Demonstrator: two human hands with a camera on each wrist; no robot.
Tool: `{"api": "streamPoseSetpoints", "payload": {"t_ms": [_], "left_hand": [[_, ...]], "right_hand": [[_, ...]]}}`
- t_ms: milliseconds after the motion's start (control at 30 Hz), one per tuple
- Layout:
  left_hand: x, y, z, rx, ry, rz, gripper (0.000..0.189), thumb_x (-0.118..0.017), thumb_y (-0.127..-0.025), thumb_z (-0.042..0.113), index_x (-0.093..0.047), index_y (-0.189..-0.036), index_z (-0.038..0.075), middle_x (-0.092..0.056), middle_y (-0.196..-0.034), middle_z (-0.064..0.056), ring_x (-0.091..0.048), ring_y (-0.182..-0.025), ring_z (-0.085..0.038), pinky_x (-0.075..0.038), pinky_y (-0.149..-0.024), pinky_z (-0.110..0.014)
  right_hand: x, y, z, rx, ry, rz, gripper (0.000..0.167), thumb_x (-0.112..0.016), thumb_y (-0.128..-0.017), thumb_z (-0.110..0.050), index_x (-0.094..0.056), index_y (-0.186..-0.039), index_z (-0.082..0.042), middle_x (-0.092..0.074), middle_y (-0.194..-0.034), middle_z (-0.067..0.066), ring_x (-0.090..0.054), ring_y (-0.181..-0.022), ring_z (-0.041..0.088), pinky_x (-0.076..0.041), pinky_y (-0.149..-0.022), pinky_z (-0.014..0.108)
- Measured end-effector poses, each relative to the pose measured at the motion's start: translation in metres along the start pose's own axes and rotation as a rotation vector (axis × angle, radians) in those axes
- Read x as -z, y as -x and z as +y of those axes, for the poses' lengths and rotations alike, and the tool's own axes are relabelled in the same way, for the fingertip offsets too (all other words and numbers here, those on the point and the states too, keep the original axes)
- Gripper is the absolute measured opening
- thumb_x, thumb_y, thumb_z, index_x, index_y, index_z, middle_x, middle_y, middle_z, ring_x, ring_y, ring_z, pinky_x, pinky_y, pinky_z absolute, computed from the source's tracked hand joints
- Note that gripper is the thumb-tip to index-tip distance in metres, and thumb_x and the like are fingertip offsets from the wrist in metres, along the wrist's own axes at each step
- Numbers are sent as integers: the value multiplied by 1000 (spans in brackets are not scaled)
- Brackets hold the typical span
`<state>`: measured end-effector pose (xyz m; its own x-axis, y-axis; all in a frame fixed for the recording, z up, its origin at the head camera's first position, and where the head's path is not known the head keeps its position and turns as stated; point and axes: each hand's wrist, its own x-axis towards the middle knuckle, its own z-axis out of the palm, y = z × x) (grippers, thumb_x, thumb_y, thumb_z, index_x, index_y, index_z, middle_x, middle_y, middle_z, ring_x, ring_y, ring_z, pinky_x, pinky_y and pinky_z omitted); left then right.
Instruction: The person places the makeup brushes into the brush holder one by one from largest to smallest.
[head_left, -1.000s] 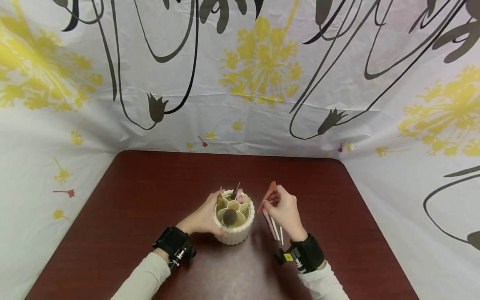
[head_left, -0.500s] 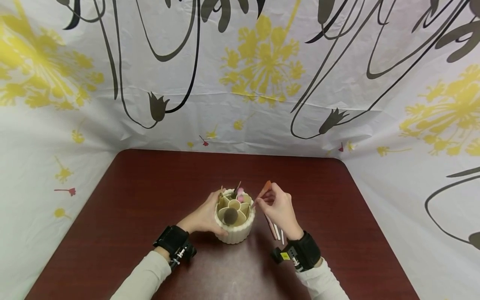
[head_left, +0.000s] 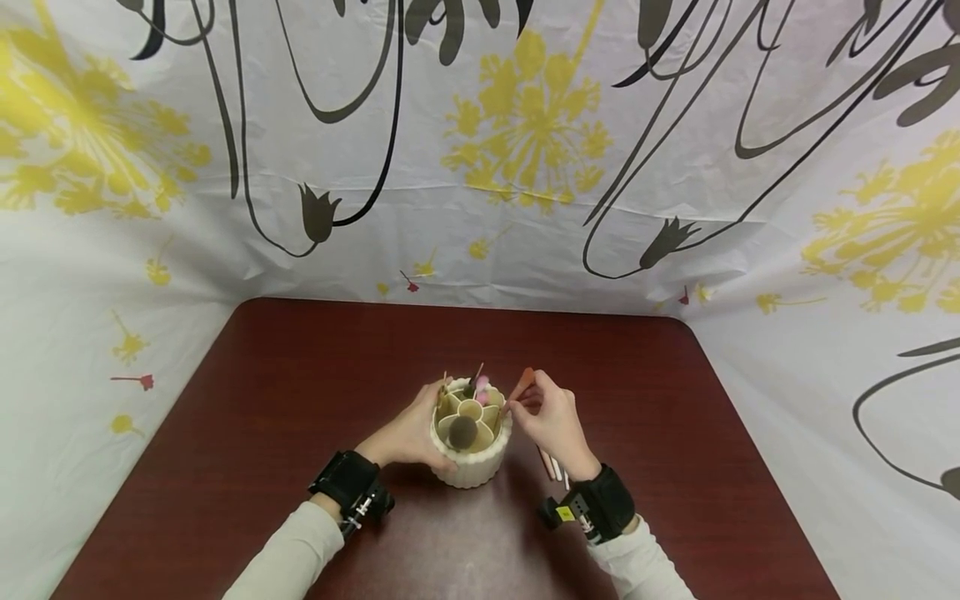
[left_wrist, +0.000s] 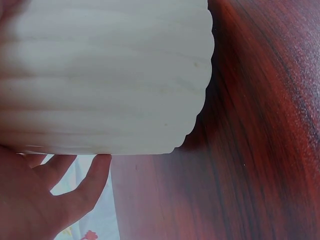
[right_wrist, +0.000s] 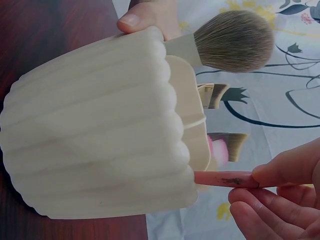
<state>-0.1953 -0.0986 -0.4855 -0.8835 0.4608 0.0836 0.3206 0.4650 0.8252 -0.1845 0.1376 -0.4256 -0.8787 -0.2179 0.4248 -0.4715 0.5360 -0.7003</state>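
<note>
A cream, scalloped makeup-brush holder (head_left: 471,472) stands on the table, divided inside into petal-shaped compartments. My left hand (head_left: 405,427) grips its left side, thumb in front and fingers behind. My right hand (head_left: 557,423) pinches a slim pink stick (right_wrist: 220,178) with a flat orange end at the holder's right rim. In the right wrist view, the stick's far tip goes out of sight at the scalloped rim. A fluffy grey-brown makeup brush (right_wrist: 235,42) stands in the front of the holder. Smaller flat brushes (right_wrist: 235,146) and a pink piece (head_left: 482,387) rise behind.
Several slim pink and white sticks (head_left: 556,470) lie on the dark red table (head_left: 337,350), partly under my right hand. A patterned white cloth (head_left: 480,250) hangs behind the table and along its sides.
My right hand has moved left with the pink stick, from above the lying sticks to the holder's right rim. My left hand keeps its grip on the holder.
</note>
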Motion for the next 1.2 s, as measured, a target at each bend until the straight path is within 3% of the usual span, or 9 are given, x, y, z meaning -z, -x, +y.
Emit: {"api": "streamPoseSetpoints", "payload": {"t_ms": [233,500,800,1000,1200], "left_hand": [[1,1,1,-18,11,-1,127,-89,-42,32,-16,-142,0,-25,-140,-17,-36,-122,-25,-35,-97,-42],[0,1,2,-27,5,2,124,-89,-40,33,-21,-140,5,-30,-136,-14,-38,-118,-23,-37,-94,-41],[0,1,2,5,4,-9,127,-88,-41,34,-16,-142,6,-28,-137,-13,-38,-119,-22,-36,-95,-40],[0,1,1,-6,9,-5,127,-88,-42,36,-17,-142,5,-28,-138,-14,-38,-119,-23,-37,-94,-41],[0,1,0,1,15,-4,129,-88,-42,36,-14,-143,6,-24,-141,-14,-34,-123,-24,-34,-97,-41]], "right_hand": [[-6,1,4,4,27,-6,24,-71,-71,4,-56,-86,-6,-65,-73,3,-63,-66,12,-51,-60,22],[-11,2,6,1,72,-4,24,-71,-70,5,-56,-84,-7,-65,-72,5,-63,-64,13,-50,-58,22],[-13,2,7,-2,22,-17,21,-69,-69,8,-59,-84,-4,-64,-76,3,-64,-70,14,-51,-60,23],[-12,1,5,-7,28,-26,18,-70,-71,4,-60,-86,-1,-64,-77,7,-63,-69,14,-51,-61,23],[-7,0,12,-20,37,-9,16,-69,-74,0,-61,-87,-3,-65,-78,6,-62,-69,15,-52,-61,29]]}}
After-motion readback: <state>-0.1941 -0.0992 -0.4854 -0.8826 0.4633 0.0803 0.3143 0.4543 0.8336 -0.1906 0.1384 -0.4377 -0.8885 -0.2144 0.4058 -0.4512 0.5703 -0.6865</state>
